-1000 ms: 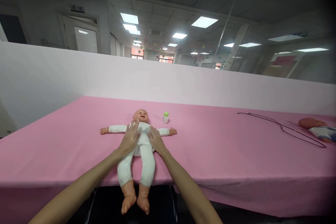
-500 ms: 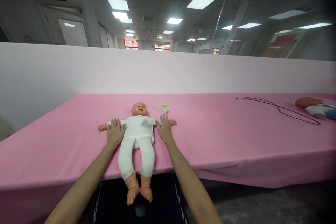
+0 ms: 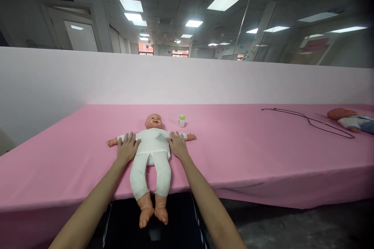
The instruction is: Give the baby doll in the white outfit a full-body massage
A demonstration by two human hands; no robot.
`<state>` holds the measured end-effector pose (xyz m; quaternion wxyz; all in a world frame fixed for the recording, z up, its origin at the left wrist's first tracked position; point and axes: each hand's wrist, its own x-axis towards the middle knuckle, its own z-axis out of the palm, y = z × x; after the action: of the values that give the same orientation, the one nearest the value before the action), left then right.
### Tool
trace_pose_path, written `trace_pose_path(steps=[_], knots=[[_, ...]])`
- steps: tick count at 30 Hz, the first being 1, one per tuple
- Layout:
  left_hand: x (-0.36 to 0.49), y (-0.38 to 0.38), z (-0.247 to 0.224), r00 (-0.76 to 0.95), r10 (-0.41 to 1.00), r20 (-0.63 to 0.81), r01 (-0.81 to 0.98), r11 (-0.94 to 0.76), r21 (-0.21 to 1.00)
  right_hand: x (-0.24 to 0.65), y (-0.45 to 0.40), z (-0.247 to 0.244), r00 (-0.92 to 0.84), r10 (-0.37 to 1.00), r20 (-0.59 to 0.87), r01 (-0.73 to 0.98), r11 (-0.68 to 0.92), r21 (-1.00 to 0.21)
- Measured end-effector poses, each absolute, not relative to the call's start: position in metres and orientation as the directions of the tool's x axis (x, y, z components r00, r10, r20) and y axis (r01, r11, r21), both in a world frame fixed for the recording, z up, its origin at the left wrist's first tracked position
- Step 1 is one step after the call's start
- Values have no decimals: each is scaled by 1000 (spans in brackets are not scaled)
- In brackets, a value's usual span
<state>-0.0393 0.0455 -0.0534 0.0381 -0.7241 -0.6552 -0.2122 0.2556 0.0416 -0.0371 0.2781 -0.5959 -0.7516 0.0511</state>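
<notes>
A baby doll [image 3: 153, 144] in white clothes lies face up, its arms spread wide and its feet hanging past the table's front edge. Over the doll's sleeve on the left side of the view rests my left hand [image 3: 127, 148], fingers stretched out beside the torso. My right hand [image 3: 178, 146] lies on the other sleeve against the doll's side, also with extended fingers. Parts of both sleeves are hidden under my hands. Just beyond my right hand stands a small white bottle [image 3: 181, 121] with a green cap.
Pink cloth covers the table [image 3: 233, 144]. A dark looped cord [image 3: 306, 117] lies at the right, near a second doll [image 3: 347, 118] cut off by the view's edge. Behind the table runs a low white wall [image 3: 181, 79] with glass above it.
My right hand has shifted left and slightly down, closer to the doll's torso, leaving the bottle fully visible. My left hand stays on the sleeve.
</notes>
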Motion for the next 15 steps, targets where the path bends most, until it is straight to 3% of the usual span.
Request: trace_pose_path(steps=[3,7,11,15], knots=[[-43,43,-55,-118,894,433,979,32,201,264,43,-40,12,910,414,943,127,-306],[-49,41,-51,-242,835,494,954,112,278,269,44,-41,102,877,469,954,48,-297],[-52,46,-46,-121,778,617,930,-128,343,266,47,-37,34,860,510,895,201,-398],[-48,50,-48,111,839,533,877,-335,344,261,48,-36,-119,849,516,806,386,-449]])
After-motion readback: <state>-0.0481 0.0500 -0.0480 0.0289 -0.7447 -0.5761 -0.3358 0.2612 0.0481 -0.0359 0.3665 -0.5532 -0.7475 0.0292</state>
